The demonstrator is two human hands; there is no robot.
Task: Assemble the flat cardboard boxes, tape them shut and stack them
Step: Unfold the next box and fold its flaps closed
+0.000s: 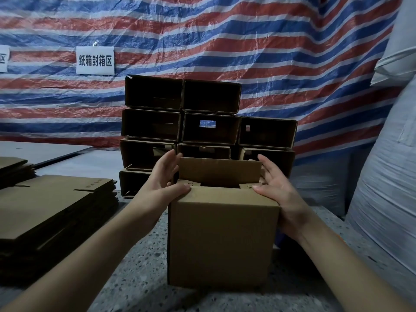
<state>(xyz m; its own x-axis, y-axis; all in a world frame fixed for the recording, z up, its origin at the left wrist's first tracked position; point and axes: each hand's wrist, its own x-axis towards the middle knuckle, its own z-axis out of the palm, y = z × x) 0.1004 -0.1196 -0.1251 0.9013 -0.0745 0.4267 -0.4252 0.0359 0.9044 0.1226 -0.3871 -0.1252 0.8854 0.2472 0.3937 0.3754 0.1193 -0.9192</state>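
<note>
A brown cardboard box (222,239) stands upright on the speckled floor (139,278) in front of me, its far top flap (219,170) raised and the side flaps folded in. My left hand (164,179) holds the box's upper left edge, thumb pressing on the near flap. My right hand (276,188) holds the upper right edge the same way, fingers spread along the side. Behind the box rises a stack of assembled boxes (202,122) lying on their sides, open ends toward me.
A pile of flat cardboard blanks (51,210) lies at the left, with another pile (13,170) behind it. A striped red, white and blue tarp (270,52) with a paper sign (95,60) hangs at the back. Large white sacks (387,176) crowd the right.
</note>
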